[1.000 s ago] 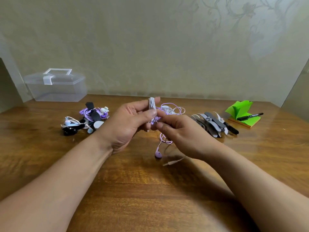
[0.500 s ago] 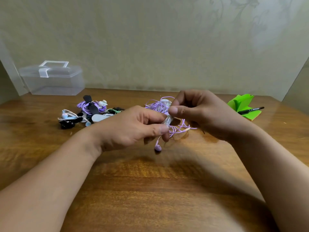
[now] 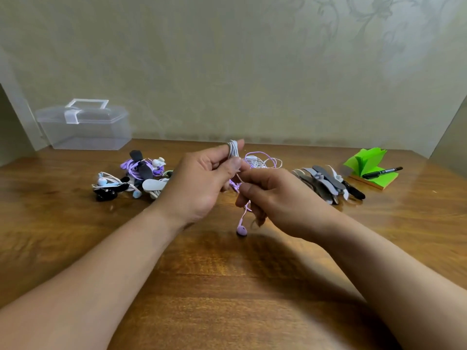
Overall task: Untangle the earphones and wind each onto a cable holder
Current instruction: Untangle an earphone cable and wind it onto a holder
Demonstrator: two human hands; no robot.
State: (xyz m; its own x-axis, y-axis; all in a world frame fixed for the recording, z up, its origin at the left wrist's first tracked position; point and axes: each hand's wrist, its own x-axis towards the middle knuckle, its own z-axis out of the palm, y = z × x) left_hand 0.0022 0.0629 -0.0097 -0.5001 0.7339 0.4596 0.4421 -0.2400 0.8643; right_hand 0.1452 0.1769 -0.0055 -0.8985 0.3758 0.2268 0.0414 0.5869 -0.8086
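I am watching the left hand (image 3: 199, 184) clamping its grip on a pale cable holder (image 3: 233, 149) above the table (image 3: 227, 286) while the right hand (image 3: 278, 198) is pinching the purple earphones (image 3: 241, 230), seemingly mid-wind, with wound sets (image 3: 136, 179) lying left and spare holders (image 3: 326, 184) waiting right.

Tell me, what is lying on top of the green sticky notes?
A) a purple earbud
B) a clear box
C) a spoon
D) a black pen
D: a black pen lies across the green sticky notes. Nothing else shows on them.
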